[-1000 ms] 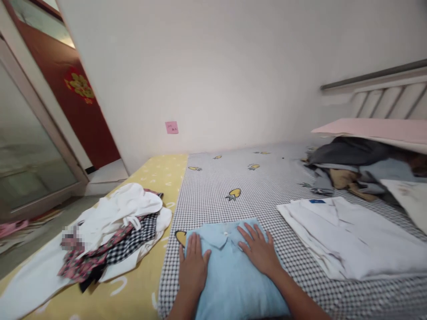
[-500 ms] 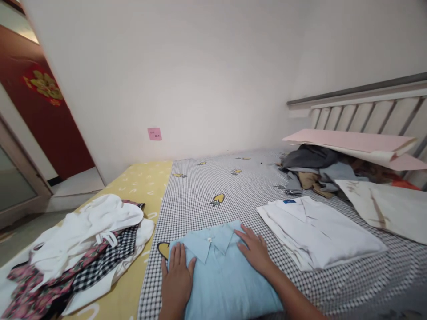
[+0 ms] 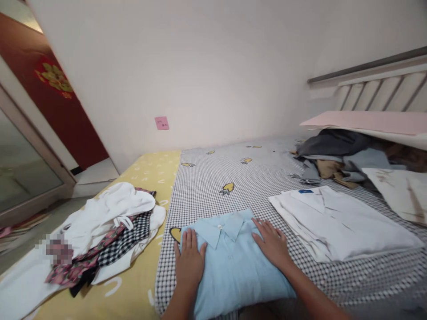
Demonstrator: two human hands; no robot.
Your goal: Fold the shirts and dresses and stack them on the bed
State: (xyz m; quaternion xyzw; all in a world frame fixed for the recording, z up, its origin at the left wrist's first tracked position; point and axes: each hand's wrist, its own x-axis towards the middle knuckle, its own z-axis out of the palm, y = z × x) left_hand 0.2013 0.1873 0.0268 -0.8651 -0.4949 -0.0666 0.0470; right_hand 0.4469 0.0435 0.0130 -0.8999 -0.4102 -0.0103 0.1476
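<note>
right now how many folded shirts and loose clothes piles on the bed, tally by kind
folded shirts: 2 (blue shirt, white shirt)
loose clothes piles: 2 (left pile, right pile)
total: 4

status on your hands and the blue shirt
Left hand, right hand flat on folded blue shirt. Folded white shirt to right, not touching.
</note>
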